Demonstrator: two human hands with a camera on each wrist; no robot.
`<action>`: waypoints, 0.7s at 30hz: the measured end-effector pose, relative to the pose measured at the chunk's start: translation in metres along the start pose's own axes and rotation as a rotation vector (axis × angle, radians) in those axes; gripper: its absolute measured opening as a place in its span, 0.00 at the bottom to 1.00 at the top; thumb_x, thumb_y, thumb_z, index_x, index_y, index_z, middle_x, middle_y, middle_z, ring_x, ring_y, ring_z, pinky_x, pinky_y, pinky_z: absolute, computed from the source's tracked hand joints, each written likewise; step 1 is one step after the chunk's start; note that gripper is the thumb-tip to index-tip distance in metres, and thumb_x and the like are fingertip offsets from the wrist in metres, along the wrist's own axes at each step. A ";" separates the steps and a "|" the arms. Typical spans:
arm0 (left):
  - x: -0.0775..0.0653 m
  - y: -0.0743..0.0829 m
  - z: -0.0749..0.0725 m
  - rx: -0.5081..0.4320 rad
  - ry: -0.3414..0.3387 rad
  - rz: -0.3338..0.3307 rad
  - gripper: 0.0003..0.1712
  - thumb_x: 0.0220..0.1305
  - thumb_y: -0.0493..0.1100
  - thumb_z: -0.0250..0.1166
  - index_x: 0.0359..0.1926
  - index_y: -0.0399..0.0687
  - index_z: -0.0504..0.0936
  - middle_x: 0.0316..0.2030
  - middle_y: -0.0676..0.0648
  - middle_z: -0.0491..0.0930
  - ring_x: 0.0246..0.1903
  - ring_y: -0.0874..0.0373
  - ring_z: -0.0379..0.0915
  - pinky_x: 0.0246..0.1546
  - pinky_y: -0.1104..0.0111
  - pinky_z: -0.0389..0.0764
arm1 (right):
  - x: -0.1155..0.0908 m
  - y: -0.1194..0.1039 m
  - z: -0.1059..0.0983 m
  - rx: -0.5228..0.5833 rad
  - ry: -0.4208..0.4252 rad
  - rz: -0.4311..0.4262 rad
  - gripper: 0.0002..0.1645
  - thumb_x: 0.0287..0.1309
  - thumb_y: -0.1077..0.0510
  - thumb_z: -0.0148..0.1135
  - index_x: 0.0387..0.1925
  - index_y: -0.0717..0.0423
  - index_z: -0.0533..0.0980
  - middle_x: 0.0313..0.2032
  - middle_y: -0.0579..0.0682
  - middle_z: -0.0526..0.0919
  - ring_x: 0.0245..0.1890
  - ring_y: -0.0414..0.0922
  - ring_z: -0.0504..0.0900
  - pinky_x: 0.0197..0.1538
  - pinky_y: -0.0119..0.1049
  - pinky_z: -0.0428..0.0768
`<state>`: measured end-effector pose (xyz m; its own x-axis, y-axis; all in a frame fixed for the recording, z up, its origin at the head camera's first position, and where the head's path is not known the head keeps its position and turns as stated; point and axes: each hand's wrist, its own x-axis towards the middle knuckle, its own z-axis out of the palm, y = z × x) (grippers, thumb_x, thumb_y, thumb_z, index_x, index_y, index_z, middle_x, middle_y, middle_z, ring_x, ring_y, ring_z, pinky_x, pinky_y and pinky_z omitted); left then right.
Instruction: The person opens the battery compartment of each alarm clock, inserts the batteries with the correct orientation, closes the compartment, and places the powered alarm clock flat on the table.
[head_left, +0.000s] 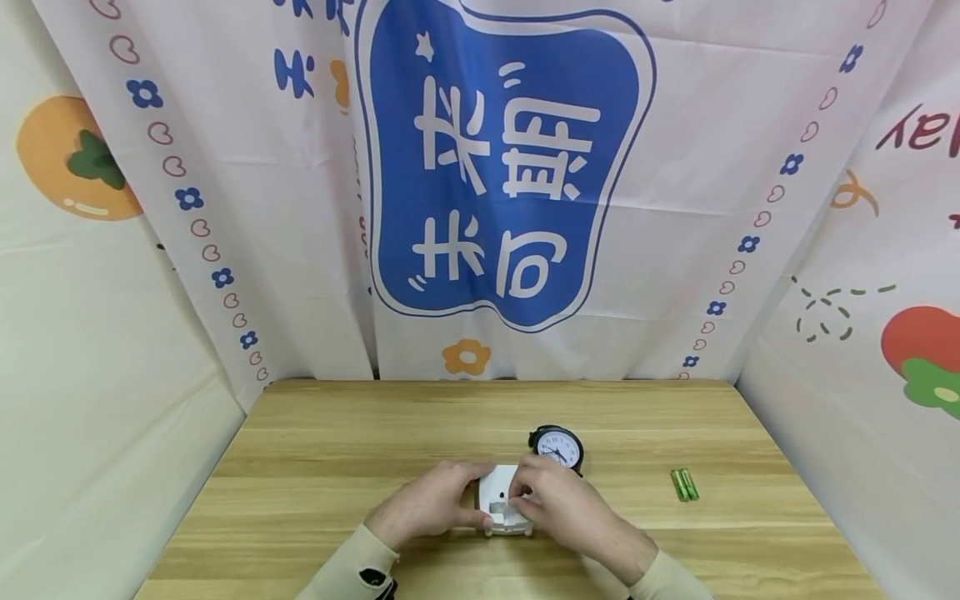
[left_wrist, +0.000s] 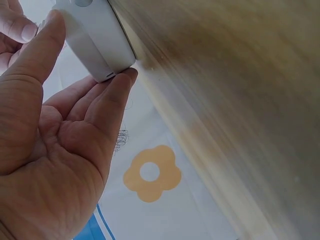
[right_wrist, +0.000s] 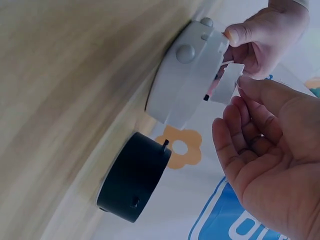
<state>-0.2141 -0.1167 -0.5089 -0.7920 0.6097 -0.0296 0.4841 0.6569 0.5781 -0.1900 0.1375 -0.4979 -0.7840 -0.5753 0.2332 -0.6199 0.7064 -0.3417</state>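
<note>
A white plastic case with an open battery compartment in its back lies on the wooden table. My left hand grips its left side between thumb and fingers. Over the compartment, my right hand pinches a small white battery cover, held at an angle to the case in the right wrist view. Rounded knobs stick out of the case's near edge. Just behind the right hand is a black alarm clock with a white dial, partly covered by that hand.
Two green batteries lie side by side on the table's right part. Around the wooden table hang white printed cloths, with a large blue panel on the back one.
</note>
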 end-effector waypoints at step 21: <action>-0.001 0.002 0.001 0.013 0.000 -0.015 0.53 0.65 0.52 0.90 0.83 0.35 0.78 0.79 0.37 0.84 0.79 0.39 0.83 0.83 0.44 0.84 | -0.005 0.029 -0.029 0.098 0.015 0.067 0.07 0.72 0.61 0.83 0.39 0.46 0.90 0.41 0.38 0.88 0.44 0.32 0.84 0.49 0.34 0.93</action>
<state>-0.2121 -0.1159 -0.5088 -0.7994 0.5996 -0.0385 0.4768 0.6720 0.5666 -0.2053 0.1729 -0.4823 -0.8243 -0.5216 0.2203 -0.5609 0.6987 -0.4441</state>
